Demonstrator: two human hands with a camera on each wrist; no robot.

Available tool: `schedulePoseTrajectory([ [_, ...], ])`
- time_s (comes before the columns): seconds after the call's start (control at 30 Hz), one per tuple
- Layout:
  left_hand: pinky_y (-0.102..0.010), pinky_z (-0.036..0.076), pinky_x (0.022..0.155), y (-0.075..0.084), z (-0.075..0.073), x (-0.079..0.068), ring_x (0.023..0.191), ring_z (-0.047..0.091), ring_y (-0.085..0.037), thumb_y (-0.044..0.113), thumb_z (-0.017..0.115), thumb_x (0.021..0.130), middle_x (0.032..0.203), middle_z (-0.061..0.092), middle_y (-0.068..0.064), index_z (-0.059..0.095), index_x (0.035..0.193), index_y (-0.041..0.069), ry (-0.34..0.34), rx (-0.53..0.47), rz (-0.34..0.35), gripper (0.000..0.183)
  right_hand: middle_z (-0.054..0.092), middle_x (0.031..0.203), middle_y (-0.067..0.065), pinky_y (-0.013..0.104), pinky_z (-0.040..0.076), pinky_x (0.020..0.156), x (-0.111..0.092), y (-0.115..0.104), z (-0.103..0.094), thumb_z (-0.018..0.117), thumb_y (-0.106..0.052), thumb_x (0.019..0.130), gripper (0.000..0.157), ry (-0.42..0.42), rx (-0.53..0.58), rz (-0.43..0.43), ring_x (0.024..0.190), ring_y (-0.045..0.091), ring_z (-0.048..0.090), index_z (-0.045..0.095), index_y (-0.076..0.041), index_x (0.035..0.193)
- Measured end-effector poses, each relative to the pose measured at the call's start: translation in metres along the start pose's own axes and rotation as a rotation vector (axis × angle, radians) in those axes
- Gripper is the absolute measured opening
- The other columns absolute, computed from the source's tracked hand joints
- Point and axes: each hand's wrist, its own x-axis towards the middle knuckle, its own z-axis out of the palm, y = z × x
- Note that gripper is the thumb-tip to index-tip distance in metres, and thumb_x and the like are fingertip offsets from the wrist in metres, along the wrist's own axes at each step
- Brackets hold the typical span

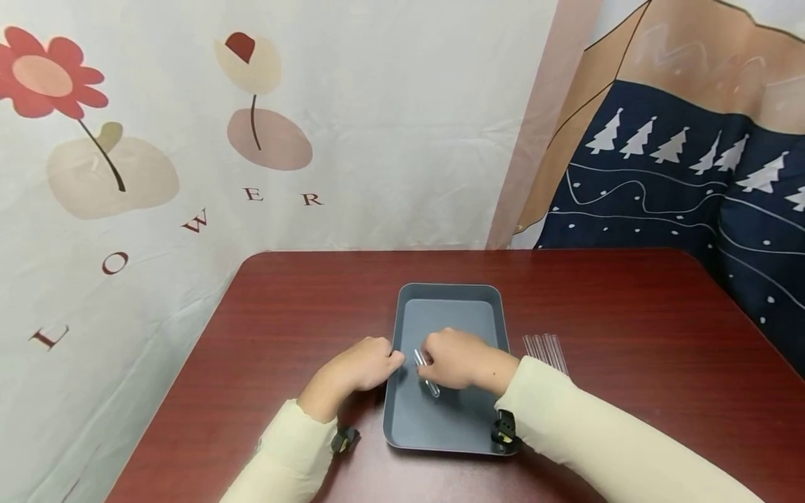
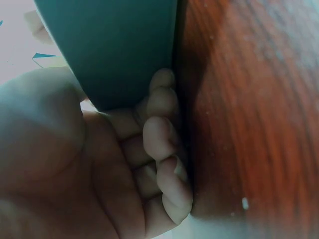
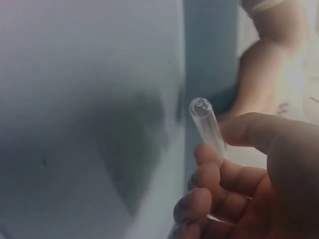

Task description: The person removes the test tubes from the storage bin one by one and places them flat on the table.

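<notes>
At the far left, a white cloth [image 1: 390, 140] hangs behind the desk [image 1: 302, 300]; on it are printed a red flower [image 1: 42, 75], a second, paler flower [image 1: 254, 63] and the letters L, O, W, E, R. The desk has a dark red surface with wood grain.

Next comes the left hand [image 1: 360, 367], which reaches in from a pale sleeve [image 1: 286, 450] with a small black device [image 1: 344, 440] at the wrist. Its grip is closed on the left side of the grey tray [image 1: 443, 423] – in the left wrist view the tray's wall stands between the thumb side and the curled fingers. The tray lies flat on the desk, its long sides running away from the person.

Over the inside of the tray, left of its middle, is the right hand [image 1: 458, 358]. Its grip is together on a clear tube [image 3: 210, 129], pinched between thumb and fingers. The tube is tilted, and one end sticks out beyond the fingertips; whether it touches the tray, I cannot tell.

To the right of the tray, more clear tubes [image 1: 544, 351] lie side by side on the desk, close to its edge – the right sleeve [image 1: 591, 426] covers their near ends. Behind, at the far right, hangs a dark blue fabric [image 1: 629, 181] with white trees.
</notes>
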Motion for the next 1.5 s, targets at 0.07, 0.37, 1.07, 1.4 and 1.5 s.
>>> schedulePoseTrajectory([
  [0.07,-0.032,0.041,0.064,0.000,0.000,0.000,0.059,0.044,-0.017,0.026,0.044,0.093,0.058,0.038,0.002,0.039,0.057,0.017,0.004,-0.003,0.003,0.037,0.036,0.051,-0.008,0.025,0.029,0.046,-0.003,0.003,-0.005,0.065,-0.022,0.090,0.039,0.029,0.010,-0.002,0.046,0.008,0.036,0.042,-0.020,0.058],
  [0.37,-0.031,0.041,0.064,0.000,-0.001,0.000,0.057,0.044,-0.015,0.025,0.044,0.092,0.057,0.037,0.002,0.038,0.057,0.018,0.008,-0.009,-0.006,0.036,0.045,0.056,-0.008,0.024,0.034,0.048,-0.020,0.020,-0.024,0.061,-0.022,0.090,0.029,0.125,0.054,0.009,0.050,0.007,0.043,0.049,-0.018,0.064],
  [1.07,-0.030,0.039,0.063,0.000,-0.001,0.000,0.057,0.039,-0.015,0.024,0.044,0.091,0.058,0.035,0.002,0.036,0.057,0.017,-0.002,-0.017,-0.021,0.036,0.042,0.059,-0.008,0.023,0.035,0.051,-0.056,0.063,-0.044,0.059,-0.019,0.093,0.023,0.228,0.107,0.060,0.055,0.007,0.041,0.053,-0.018,0.070],
  [1.4,-0.030,0.039,0.064,0.000,-0.001,0.000,0.058,0.041,-0.016,0.024,0.044,0.091,0.058,0.036,0.002,0.037,0.057,0.017,-0.003,-0.011,-0.021,0.035,0.043,0.059,-0.007,0.025,0.036,0.054,-0.076,0.085,-0.049,0.060,-0.018,0.094,0.022,0.263,0.106,0.095,0.056,0.008,0.041,0.055,-0.017,0.072],
  [1.5,-0.031,0.039,0.064,0.000,-0.001,0.000,0.059,0.041,-0.016,0.024,0.044,0.091,0.059,0.035,0.002,0.036,0.057,0.018,0.001,-0.007,-0.021,0.035,0.044,0.060,-0.007,0.025,0.036,0.053,-0.081,0.092,-0.049,0.060,-0.019,0.094,0.022,0.272,0.104,0.103,0.056,0.008,0.042,0.054,-0.017,0.072],
])
